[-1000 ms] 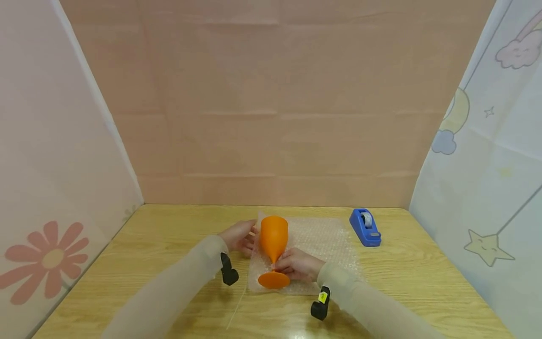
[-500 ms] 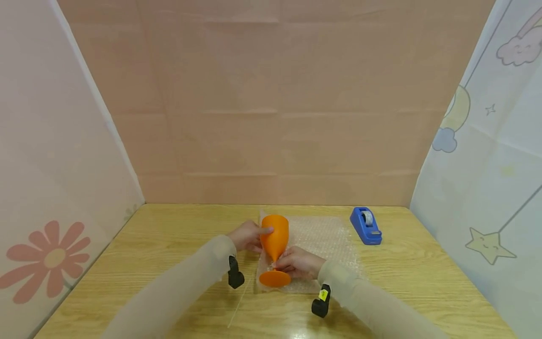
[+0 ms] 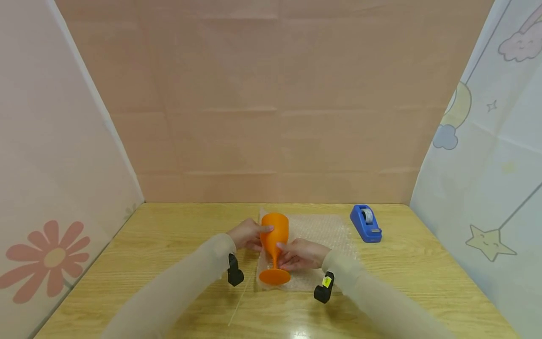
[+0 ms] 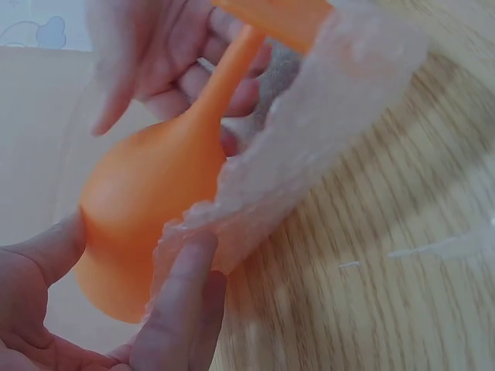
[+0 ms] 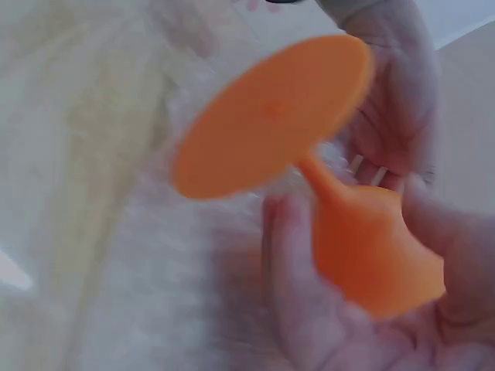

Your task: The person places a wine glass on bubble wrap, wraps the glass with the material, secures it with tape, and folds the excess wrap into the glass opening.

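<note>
An orange plastic goblet (image 3: 276, 231) leans at a tilt over a sheet of bubble wrap (image 3: 322, 226). My left hand (image 3: 247, 234) pinches its bowl, the thumb on the orange side. In the left wrist view the left fingers (image 4: 182, 297) press the raised edge of the wrap (image 4: 309, 147) against the bowl. My right hand (image 3: 304, 254) is beside the stem with its fingers loosely spread. Its thumb stands away from the bowl in the left wrist view, and the fingers pass behind the stem. The goblet's round foot (image 5: 274, 116) faces the right wrist camera.
A blue tape dispenser (image 3: 366, 223) with a roll of tape sits at the back right of the wooden table (image 3: 178, 226). A thin pale strip (image 3: 238, 303) lies in front of the wrap. Fabric screens stand behind and on both sides.
My left hand has come in from the left, and its thumb now rests on the bowl. The right hand has let go of the stem and spread its fingers near the lower bowl.
</note>
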Available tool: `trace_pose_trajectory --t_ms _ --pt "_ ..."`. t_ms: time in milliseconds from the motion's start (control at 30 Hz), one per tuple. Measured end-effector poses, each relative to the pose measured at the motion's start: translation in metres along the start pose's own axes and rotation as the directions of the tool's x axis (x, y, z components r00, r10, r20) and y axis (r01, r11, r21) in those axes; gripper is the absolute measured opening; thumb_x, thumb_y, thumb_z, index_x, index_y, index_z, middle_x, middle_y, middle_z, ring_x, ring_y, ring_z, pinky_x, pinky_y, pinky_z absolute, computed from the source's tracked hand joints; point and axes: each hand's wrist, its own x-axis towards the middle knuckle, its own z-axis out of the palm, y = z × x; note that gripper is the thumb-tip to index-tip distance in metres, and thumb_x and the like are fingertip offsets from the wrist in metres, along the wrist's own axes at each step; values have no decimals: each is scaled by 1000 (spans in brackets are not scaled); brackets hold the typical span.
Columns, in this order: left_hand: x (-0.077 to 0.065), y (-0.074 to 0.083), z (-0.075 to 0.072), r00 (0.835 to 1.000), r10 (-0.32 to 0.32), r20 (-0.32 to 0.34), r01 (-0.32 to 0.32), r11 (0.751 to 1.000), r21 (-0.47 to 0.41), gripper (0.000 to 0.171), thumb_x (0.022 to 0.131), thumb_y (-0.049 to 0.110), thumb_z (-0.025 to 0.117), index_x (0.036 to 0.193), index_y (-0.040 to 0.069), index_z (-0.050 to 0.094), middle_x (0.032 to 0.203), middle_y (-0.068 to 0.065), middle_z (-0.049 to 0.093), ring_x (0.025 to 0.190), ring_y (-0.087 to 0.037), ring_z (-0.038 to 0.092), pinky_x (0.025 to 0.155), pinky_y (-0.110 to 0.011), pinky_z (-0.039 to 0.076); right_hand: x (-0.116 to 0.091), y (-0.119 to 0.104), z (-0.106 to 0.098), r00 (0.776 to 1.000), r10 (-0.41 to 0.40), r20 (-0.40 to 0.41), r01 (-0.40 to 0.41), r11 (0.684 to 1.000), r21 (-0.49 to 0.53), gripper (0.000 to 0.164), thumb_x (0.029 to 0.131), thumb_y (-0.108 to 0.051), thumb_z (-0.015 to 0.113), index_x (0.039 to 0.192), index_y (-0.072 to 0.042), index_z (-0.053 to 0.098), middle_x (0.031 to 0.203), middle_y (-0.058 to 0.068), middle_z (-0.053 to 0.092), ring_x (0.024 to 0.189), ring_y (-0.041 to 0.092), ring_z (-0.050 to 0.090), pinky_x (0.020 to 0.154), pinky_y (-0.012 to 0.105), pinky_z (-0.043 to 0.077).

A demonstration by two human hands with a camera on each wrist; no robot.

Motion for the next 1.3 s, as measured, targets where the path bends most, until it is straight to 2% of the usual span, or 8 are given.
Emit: trace_pose_trajectory --t_ms 133,267,433,567,733,867,1067,1300 --pt "0 2 0 1000 -12 -8 12 1000 0 39 94 30 65 110 -5 64 93 -11 71 77 -21 70 68 -32 59 2 -15 -8 970 -3 -243 -11 998 -56 61 101 -37 50 128 18 42 108 23 57 85 22 62 85 37 57" --pt "-2 3 -1 1000 -22 -14 22 1000 13 39 93 32 65 109 -4 64 90 -10 70 72 -19 69 67 -32 59 7 -22 -10 944 -18 -328 1 999 -53 69 100 -37 51 138 16 28 124 28 44 95 27 56 91 40 54" --pt "-4 3 0 1000 -7 1 7 1000 16 40 94 32 63 109 -5 66 91 -9 71 68 -17 68 67 -31 59 18 -19 -7 953 -36 -300 36 999 -4 56 100 -34 53 130 12 46 108 15 58 82 17 59 84 35 56" --pt "-5 3 0 1000 -6 -3 6 1000 27 38 95 31 63 107 -5 66 91 -9 70 66 -15 67 64 -29 59 24 -14 -5 966 -49 -253 67 996 62 48 101 -29 51 126 12 51 99 10 68 80 15 65 83 37 57" --pt "-2 2 -1 1000 -11 -17 12 999 31 39 93 32 65 107 -5 62 92 -9 68 68 -16 67 64 -29 59 26 -15 -4 964 -46 -263 74 993 97 46 101 -26 50 127 13 51 104 13 66 83 18 65 87 41 56" --pt "-1 2 1 1000 14 -26 -13 999 42 39 91 32 68 104 -5 62 90 -8 68 69 -16 68 65 -31 59 24 -17 -7 966 -15 -260 55 988 146 45 101 -24 51 129 11 49 111 15 62 89 21 63 94 43 52" --pt "-1 10 8 995 77 -67 -67 988 141 36 88 32 71 96 -2 64 78 -5 64 56 -14 61 60 -31 59 21 -18 -16 976 23 -216 32 968 250 44 102 -20 49 132 12 42 115 18 53 100 27 58 104 49 44" --pt "-4 20 17 991 114 -72 -98 974 202 35 87 28 72 101 -3 61 81 -7 64 50 -15 59 54 -29 57 18 -18 -23 984 72 -165 -11 940 341 40 102 -15 47 130 12 40 112 18 48 100 28 54 107 51 40"
